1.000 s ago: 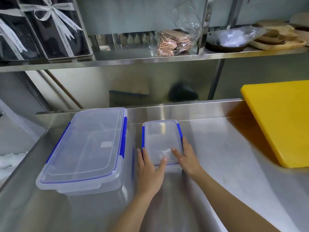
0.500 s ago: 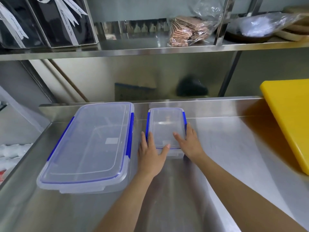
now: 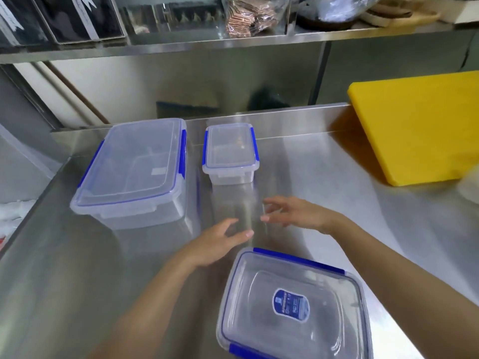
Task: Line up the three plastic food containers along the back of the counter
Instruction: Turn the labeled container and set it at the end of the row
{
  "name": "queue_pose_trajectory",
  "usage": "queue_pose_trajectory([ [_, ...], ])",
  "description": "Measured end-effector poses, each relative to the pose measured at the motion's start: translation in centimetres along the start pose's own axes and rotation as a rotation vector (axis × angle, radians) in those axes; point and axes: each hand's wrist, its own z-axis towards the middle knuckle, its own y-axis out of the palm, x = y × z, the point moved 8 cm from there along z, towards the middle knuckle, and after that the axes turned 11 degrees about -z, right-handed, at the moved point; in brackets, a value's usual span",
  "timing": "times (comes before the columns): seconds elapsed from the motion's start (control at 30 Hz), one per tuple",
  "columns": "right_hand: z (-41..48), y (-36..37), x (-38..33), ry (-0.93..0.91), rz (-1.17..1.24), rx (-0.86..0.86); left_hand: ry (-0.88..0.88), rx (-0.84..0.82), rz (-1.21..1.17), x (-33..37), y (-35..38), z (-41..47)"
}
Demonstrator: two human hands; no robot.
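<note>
I see three clear containers with blue clips: large container at ten o'clock, small container at twelve, blue-labelled container at five; yellow board at two; silver tabletop.

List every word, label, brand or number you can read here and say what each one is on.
No text reads clearly.
Blue oval sticker on the lid of the near container: print too small and blurred.
Pale sticker in the large container: blurred.
White ribbons on the dark shelf boxes: script illegible.
Small container: no label visible.
</note>
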Motion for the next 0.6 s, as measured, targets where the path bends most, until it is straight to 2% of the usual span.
queue_pose_trajectory([
  [0.1,-2.6,1.8,1.3,0.035,-0.057,-0.159,-0.125,-0.083,0.061,-1.4,1.2,-1.9],
  [0.2,-4.2,2.5,1.9,0.047,-0.034,-0.184,-0.221,-0.178,0.062,-2.5,2.6,-3.8],
  [0.3,-5.1,3.6,2.4,0.058,-0.064,-0.212,-0.204,-0.207,0.038,-2.7,3.9,-4.8],
  [0.4,-5.6,4.5,2.7,0.044,-0.113,-0.201,-0.175,-0.108,-0.01,-3.1,3.5,-4.8],
  [0.47,-5.9,4.3,3.0,0.045,-0.041,-0.145,-0.119,-0.004,-0.108,-3.3,3.2,-4.6],
  [0.53,-6.0,4.0,3.4,0.061,0.071,-0.073,-0.049,0.176,-0.214,-3.1,2.7,-4.5],
  [0.6,-5.9,3.5,4.1,0.087,0.161,0.031,0.029,0.436,-0.076,-2.5,1.4,-4.4],
])
